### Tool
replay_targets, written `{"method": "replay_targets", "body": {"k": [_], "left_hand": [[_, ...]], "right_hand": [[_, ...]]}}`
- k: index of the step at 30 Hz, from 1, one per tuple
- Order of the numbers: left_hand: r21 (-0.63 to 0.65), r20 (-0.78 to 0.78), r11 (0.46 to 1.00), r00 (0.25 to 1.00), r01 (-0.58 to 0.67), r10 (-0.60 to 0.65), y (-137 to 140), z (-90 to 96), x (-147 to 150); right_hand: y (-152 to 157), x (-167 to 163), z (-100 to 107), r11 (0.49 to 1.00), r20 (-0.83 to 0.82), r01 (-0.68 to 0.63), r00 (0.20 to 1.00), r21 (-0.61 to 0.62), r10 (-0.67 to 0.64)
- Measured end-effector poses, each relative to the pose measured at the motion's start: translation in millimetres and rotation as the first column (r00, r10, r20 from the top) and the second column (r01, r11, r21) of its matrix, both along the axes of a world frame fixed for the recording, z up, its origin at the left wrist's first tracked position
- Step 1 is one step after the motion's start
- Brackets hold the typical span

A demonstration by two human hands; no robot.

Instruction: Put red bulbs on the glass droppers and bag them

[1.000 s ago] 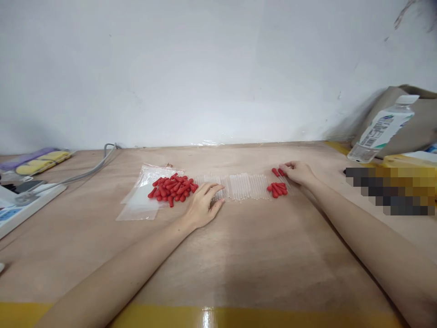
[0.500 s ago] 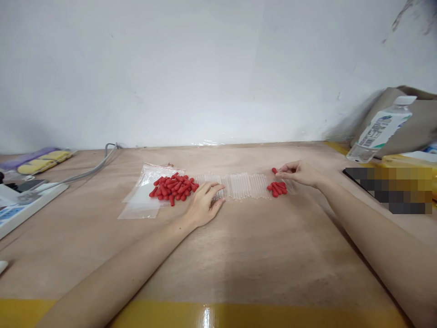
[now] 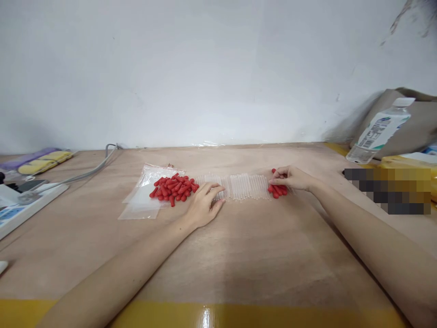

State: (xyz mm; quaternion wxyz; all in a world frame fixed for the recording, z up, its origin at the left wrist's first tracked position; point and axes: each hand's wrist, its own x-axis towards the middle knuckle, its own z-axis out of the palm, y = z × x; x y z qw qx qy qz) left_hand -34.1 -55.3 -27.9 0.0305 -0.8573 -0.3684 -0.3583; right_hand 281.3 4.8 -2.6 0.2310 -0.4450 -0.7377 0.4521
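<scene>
My left hand (image 3: 204, 202) rests on the table with its fingers apart, holding nothing. It lies between a heap of red rubber bulbs (image 3: 173, 186) and a row of thin clear tubes (image 3: 247, 187), its fingertips over the row's left end. At the row's right end, my right hand (image 3: 292, 177) is closed in a pinch. The pinch touches or hovers just above a small group of red bulbs (image 3: 279, 191); what is in it, I cannot make out. One more red bulb (image 3: 273, 171) shows just behind those fingers.
Clear zip bags (image 3: 139, 200) lie partly under the heap. On the left are a power strip (image 3: 30, 209), a grey cable (image 3: 92, 171) and yellow and purple bundles (image 3: 46, 161). A plastic bottle (image 3: 380, 132) leans against a grey-brown bag (image 3: 418, 123) at right.
My right hand has moved slightly left and toward me, from the single red bulb to the small group. That bulb and my left hand have stayed in place.
</scene>
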Motion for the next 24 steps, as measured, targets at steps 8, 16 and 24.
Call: {"method": "replay_targets", "body": {"k": [8, 16, 24], "left_hand": [[-0.007, -0.003, 1.0, 1.0, 0.006, -0.007, 0, -0.3, 0], [-0.002, -0.008, 1.0, 1.0, 0.008, -0.008, 0, 0.0, 0], [0.023, -0.018, 0.977, 0.977, -0.21, 0.211, 0, 5.9, 3]], "right_hand": [[5, 8, -4, 0.997, 0.013, 0.021, 1.0, 0.079, -0.022], [1, 5, -2, 0.998, -0.127, -0.023, 0.992, -0.056, 0.015], [-1, -16, 12, 0.943, -0.33, 0.27, 0.923, 0.193, -0.197]]}}
